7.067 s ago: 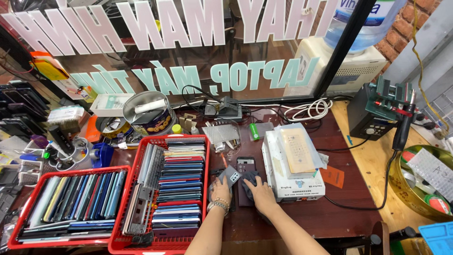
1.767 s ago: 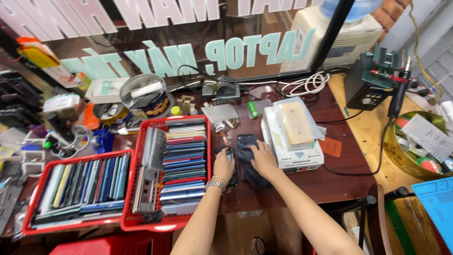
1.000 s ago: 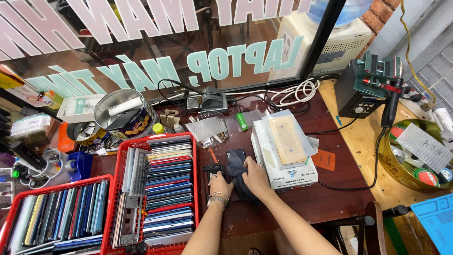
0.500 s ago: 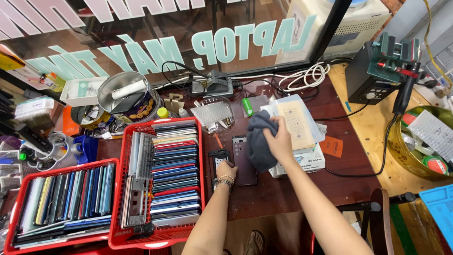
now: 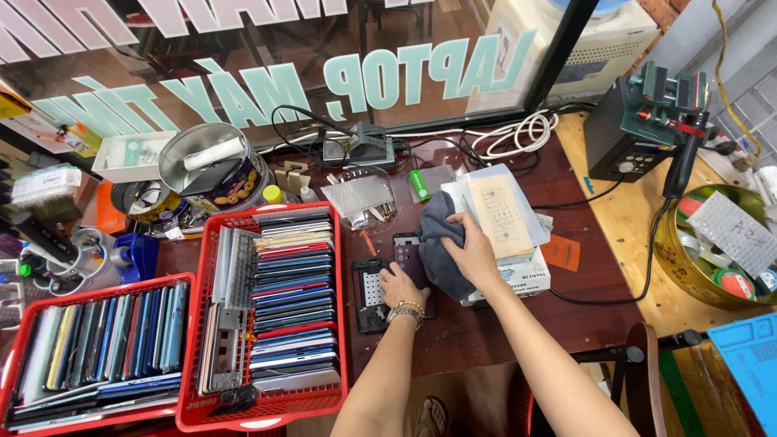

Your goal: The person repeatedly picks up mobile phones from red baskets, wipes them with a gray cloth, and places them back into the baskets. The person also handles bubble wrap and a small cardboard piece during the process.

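Right hand (image 5: 476, 252) closed on grey cloth (image 5: 439, 251); left hand (image 5: 402, 285) pressed flat on dark phone (image 5: 409, 259), on counter (image 5: 486, 332) beside red basket (image 5: 344, 324). Best kept steady, wiped with light strokes.

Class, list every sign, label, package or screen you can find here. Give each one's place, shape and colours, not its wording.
Window sign: across the glass behind the desk; large pale mint and pink block letters.
White flat box: by the right hand; rectangular, small dark print on its side.
Orange card: on the dark wooden table, right of the box; small, square.
Round tin: far left; picture label.
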